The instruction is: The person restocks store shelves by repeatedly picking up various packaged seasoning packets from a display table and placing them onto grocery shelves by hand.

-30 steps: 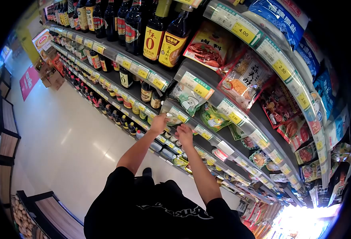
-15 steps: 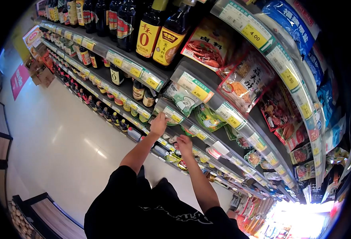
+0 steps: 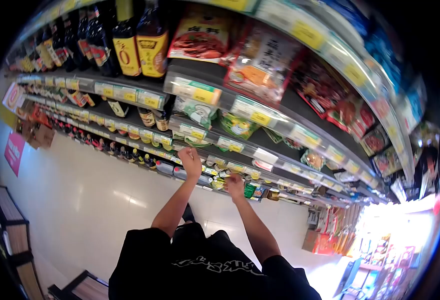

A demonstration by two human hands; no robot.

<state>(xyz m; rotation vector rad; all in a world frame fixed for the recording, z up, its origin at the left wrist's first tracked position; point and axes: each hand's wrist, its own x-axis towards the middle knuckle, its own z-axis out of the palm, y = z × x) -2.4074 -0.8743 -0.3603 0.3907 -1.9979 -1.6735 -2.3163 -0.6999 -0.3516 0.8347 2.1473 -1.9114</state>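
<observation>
My left hand [image 3: 191, 162] is raised before the lower shelves, its fingers curled in. No item shows in it. It is nearest a shelf edge with yellow and white price labels [image 3: 198, 133]. Lower and to the right, my right hand [image 3: 235, 186] is held with bent fingers, and nothing can be seen in its grasp. It overlaps the view of small goods on the bottom shelf, among them a green packet [image 3: 250, 190]. Above the hands, a white and green bag [image 3: 195, 109] and a green and yellow bag [image 3: 238, 124] lie on a shelf.
Dark sauce bottles [image 3: 126, 50] stand on the upper left shelf. A red seasoning packet [image 3: 200, 37] and a clear-windowed packet [image 3: 262, 62] are beside them. Pale floor [image 3: 102, 200] runs below the shelves. Wooden-sided display stands [image 3: 15, 220] are at left, and cartons [image 3: 325, 240] at lower right.
My view has turned, so the shelves look more level and sit farther left. My left hand has come away from the price label it was touching. My right hand sits slightly lower.
</observation>
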